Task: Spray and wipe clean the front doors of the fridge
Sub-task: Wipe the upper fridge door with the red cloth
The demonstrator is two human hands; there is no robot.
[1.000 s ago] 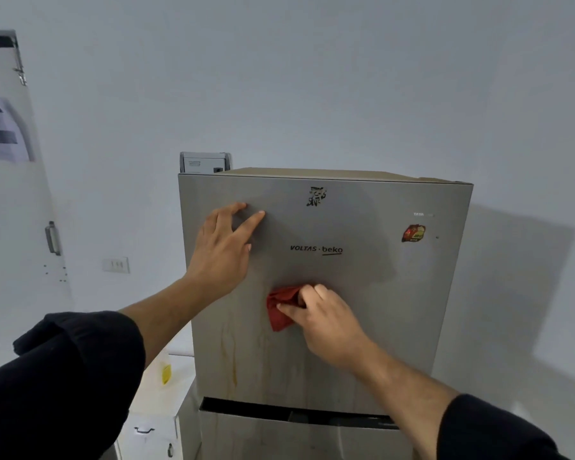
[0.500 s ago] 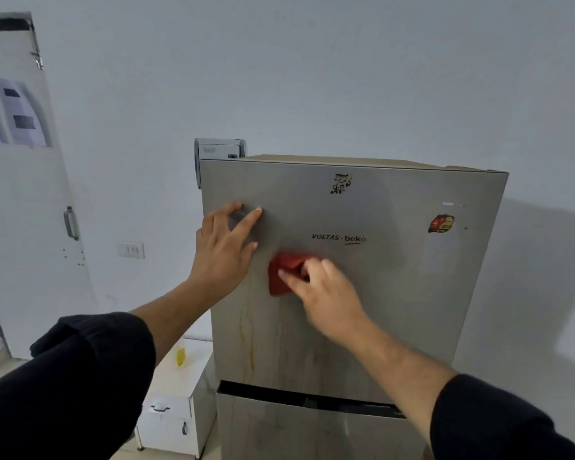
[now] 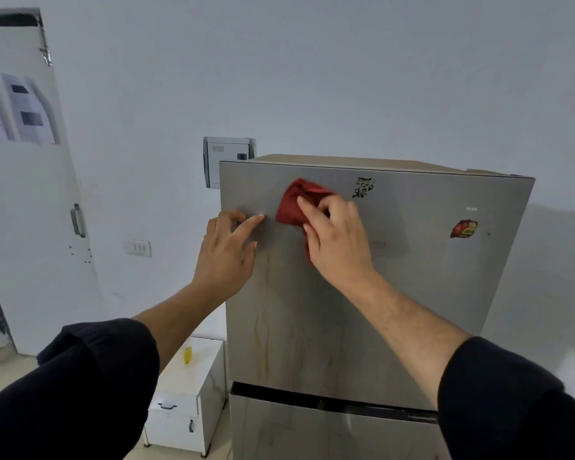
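Fridge upper door (image 3: pixel 412 277), frame centre — brand lettering just right of right hand (image 3: pixel 337 242), faded, mostly covered, unreadable. Small pale print at door's upper right — illegible (too small). Red sticker (image 3: pixel 464 228), black decal (image 3: pixel 363 187): no legible words.

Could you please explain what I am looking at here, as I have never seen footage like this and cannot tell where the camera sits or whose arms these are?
There is no machine here. The camera is worn on a person's head and looks forward and down, so the two arms in dark sleeves are the wearer's own. In front stands a grey fridge. The right hand presses a red cloth against the upper door, near its top. The left hand holds nothing; it lies flat on the door beside the cloth, near the left edge. Yellowish streaks run down the door below the hands, and two stickers sit further right. A white cabinet stands to the fridge's left.
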